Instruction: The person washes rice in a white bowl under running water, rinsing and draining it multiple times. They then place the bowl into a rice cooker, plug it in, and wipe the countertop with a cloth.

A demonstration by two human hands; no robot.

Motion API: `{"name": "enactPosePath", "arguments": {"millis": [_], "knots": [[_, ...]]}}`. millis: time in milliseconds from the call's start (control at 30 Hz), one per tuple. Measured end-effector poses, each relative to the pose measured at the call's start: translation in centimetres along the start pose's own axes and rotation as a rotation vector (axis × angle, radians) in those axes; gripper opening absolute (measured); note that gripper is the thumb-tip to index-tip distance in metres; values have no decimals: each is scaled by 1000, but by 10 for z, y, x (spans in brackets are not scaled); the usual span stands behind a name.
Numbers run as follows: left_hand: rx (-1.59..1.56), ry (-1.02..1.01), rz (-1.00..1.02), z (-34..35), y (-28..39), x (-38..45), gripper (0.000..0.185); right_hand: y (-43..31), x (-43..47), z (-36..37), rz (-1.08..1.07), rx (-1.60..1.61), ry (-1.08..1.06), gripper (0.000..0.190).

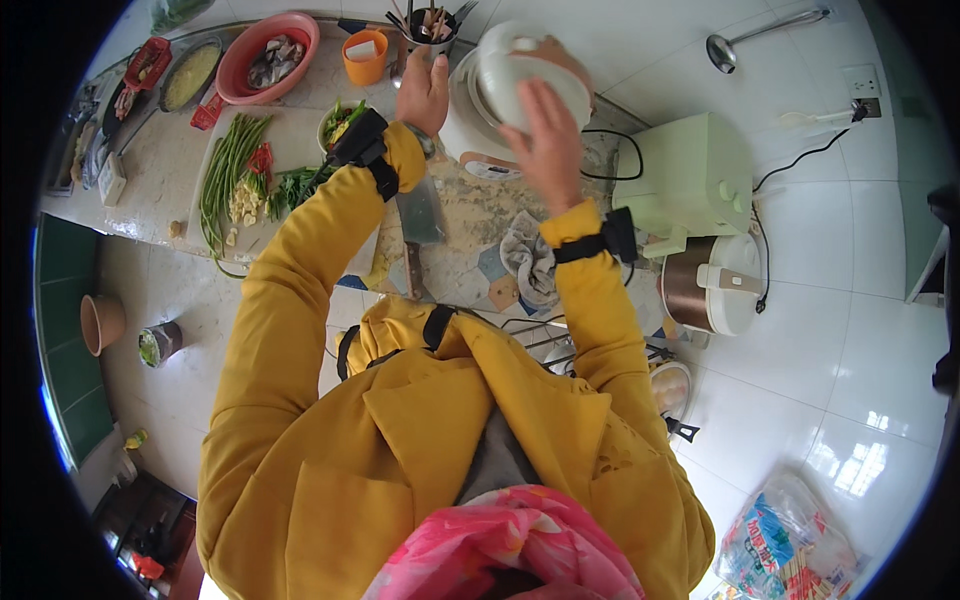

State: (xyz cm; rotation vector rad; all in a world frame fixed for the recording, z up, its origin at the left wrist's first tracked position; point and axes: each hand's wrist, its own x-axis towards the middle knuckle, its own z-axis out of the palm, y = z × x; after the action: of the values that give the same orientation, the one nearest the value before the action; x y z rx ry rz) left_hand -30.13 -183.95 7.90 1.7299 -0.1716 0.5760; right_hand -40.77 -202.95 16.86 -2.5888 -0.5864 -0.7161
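Observation:
A white rice cooker with brown trim stands against the tiled wall, its lid tilted up from the body. My right hand is slightly blurred and lies over the lid's front side, fingers stretched; firm contact cannot be made out. Nothing is in my left hand, which is raised just left of the cooker, in front of a utensil holder of chopsticks and forks. Below my left wrist a cleaver lies on the worn counter, its handle towards me. A crumpled grey rag rests under my right forearm.
On the left, a cutting board carries green stalks and chopped garlic. Behind it are a red basin with pieces of fish or meat, and an orange cup. A green appliance and a second cooker stand right.

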Motion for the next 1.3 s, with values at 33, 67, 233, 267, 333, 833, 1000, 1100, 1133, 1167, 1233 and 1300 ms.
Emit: {"name": "enactPosePath", "arguments": {"millis": [33, 67, 233, 267, 333, 833, 1000, 1100, 1133, 1167, 1233, 1300], "knots": [[8, 16, 30, -1, 3, 2, 61, -6, -3, 11, -10, -46, -77, 56], [50, 0, 78, -2, 5, 4, 61, -9, -5, 20, -1, -88, -177, 54], [298, -285, 6, 12, 10, 2, 62, -16, -13, 37, 22, -91, -46, 50], [265, -383, -176, 19, 9, -1, 65, -14, -12, 35, 58, -51, -40, 49], [168, -369, -154, 28, 0, -3, 68, -9, -16, 26, -2, 22, -16, 42], [-44, -511, -287, 20, -9, -2, 65, 226, -83, 72, 454, -219, -324, 25], [-75, -487, -323, 16, -3, -4, 64, 233, -86, 78, 505, -392, -472, 13], [-76, -441, -328, 20, 10, -5, 64, 236, -87, 68, 510, -398, -466, 16], [-36, -404, -289, 20, 16, -7, 66, 235, -87, 65, 556, -402, -464, 16], [21, -369, -277, 20, 22, -9, 67, 233, -88, 63, 609, -384, -490, 17], [239, -319, -32, 27, 39, -22, 71, 227, -88, 60, 412, -297, -331, 16], [384, -307, 117, 29, 50, -29, 73, 216, -94, 57, 379, -170, -258, 17]]}}
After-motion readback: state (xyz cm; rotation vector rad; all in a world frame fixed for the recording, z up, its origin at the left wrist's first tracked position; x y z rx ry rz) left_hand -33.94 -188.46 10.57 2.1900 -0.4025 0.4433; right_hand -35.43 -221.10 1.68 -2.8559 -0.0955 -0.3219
